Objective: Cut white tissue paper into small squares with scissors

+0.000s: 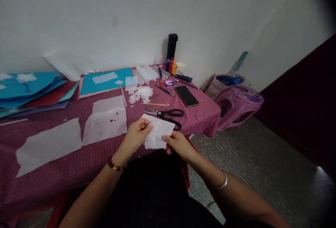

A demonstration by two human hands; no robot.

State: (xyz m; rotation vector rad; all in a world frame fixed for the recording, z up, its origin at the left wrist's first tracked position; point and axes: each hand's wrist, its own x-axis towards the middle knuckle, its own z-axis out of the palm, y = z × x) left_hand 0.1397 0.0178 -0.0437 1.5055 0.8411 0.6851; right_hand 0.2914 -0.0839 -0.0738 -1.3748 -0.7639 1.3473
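From where I stand, the closest thing to the person's lap is a creased piece of white paper (158, 135), held up just over the near edge of the desk (206, 114). The left hand (136, 133) pinches its left side between thumb and fingertips; the right hand (178, 144) grips the right corner, thumb on top and fingers beneath. Held from two opposite sides, I'd say, so that such a thin sheet stays flat and doesn't flop.

Just beyond the paper, and partly covered by it, lie the scissors (160, 113), handles toward the right, which looks handy for the right hand. Off to the left, a large white sheet (52, 145) is spread flat, apart from the hands, probably to leave them working room. Past the scissors lies a thin wooden stick (155, 104), and behind that sits a loose pile of white scraps (141, 93), perhaps gathered so the light bits don't scatter. The phone (187, 96) rests to the right of the pile, well apart from it.

Farther back, a blue sheet (88, 88) lies near the wall, with a white piece on top. Small paint bottles (171, 67) stand upright in a cluster before a tall black flask (172, 46), likely set back there where an elbow won't tip them
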